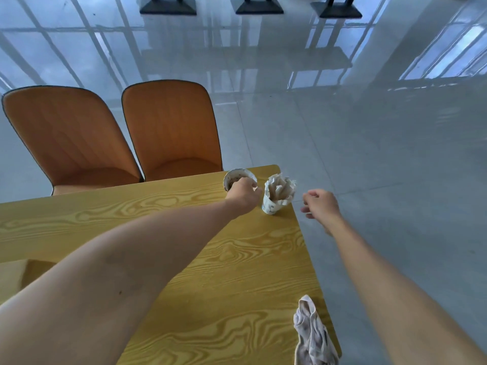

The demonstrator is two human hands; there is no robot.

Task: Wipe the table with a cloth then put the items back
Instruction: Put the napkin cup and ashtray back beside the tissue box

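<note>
A yellow wood-grain table (237, 272) fills the lower left. Near its far right corner stand two paper cups. My left hand (243, 192) is wrapped around the near side of the left cup (237, 176), whose dark inside shows. The right cup (276, 196) holds folded paper napkins and stands free by the table's edge. My right hand (320, 204) hovers just right of that cup, past the table edge, fingers loosely curled and holding nothing. A crumpled grey-white cloth (312, 333) lies on the table's near right edge, partly hanging over it.
Two orange chairs (171, 130) (66, 138) are tucked in at the table's far side. Glossy grey floor (382, 140) spreads to the right and beyond. Dark table bases (259, 6) stand at the top of the view.
</note>
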